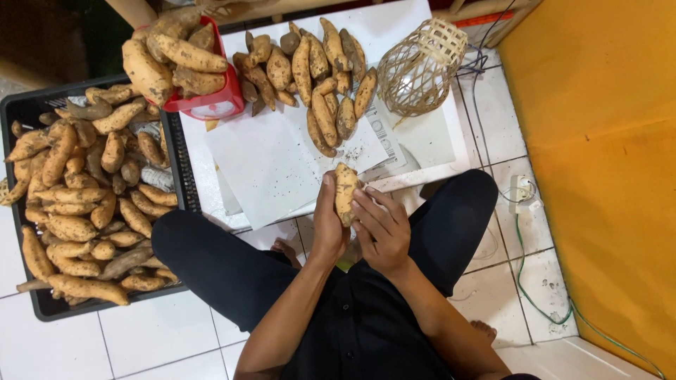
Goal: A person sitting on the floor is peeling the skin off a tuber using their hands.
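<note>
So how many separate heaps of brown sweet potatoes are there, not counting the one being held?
3: one fills the black plastic crate at left, one sits on the red scale, one lies on the white board. More may be hidden underneath.

**Papers, a label and a scale dial**

White paper sheets (264,165) lie overlapped on the low white table (429,137). One white sheet with a printed black barcode label (384,134) sits beside the woven basket. The red scale's (211,105) pale dial faces forward.
</note>
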